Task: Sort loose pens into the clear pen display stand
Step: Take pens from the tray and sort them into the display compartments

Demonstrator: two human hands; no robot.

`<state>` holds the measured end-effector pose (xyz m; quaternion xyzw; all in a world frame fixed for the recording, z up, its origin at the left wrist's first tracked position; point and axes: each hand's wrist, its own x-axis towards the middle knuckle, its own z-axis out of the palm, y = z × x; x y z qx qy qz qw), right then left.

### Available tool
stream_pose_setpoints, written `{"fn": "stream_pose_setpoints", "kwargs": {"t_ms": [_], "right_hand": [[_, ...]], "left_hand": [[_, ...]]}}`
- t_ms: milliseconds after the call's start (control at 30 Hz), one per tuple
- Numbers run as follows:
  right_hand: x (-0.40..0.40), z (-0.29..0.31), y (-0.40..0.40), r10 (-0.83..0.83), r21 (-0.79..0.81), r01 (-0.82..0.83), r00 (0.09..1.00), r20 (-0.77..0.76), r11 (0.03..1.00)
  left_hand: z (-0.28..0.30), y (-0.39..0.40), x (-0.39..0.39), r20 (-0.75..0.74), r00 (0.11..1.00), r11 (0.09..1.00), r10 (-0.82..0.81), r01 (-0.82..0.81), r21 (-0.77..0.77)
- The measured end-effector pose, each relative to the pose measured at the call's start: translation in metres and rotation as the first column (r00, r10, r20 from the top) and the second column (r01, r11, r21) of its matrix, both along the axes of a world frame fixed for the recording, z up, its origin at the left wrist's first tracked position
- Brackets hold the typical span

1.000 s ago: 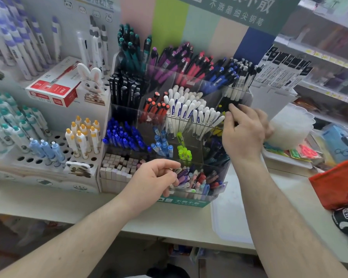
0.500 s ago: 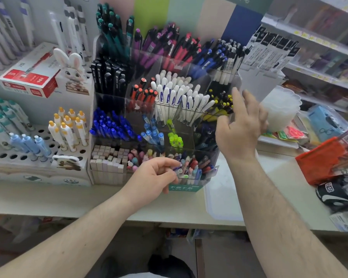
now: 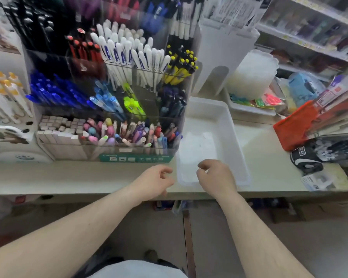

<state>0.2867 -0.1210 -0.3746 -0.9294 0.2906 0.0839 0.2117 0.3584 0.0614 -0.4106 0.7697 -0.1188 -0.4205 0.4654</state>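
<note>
Your left hand [image 3: 155, 182] and right hand [image 3: 215, 177] are bare, with no gloves, rings or watch showing. Both forearms are uncovered from wrist to the lower corners of the frame, with no sleeve in view. At bottom centre a pale garment [image 3: 137, 269] shows on your torso.

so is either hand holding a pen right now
No, the left hand and right hand hover loosely curled over the counter edge, with no pen visible in either.
</note>
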Motion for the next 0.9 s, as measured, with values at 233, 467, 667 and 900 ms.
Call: {"fn": "stream_pose_setpoints", "kwargs": {"t_ms": [233, 467, 667, 900], "right_hand": [[-0.036, -0.017, -0.034, 0.091, -0.129, -0.098, 0.994, -0.061, 0.987], [-0.030, -0.026, -0.060, 0.173, -0.215, -0.168, 0.985, 0.008, 0.962], [-0.013, -0.028, -0.073, 0.129, -0.221, -0.117, 0.991, 0.042, 0.968], [0.007, -0.026, -0.078, 0.095, -0.196, -0.087, 0.995, 0.030, 0.977]], "left_hand": [[-0.013, -0.060, -0.029, 0.162, 0.980, 0.986, 0.118, -0.135, 0.096], [-0.018, -0.097, -0.025, 0.190, 0.942, 0.957, 0.275, -0.288, 0.041], [-0.021, -0.123, -0.003, 0.232, 0.927, 0.945, 0.295, -0.318, 0.070], [-0.018, -0.136, 0.018, 0.306, 0.915, 0.931, 0.263, -0.324, 0.166]]}}
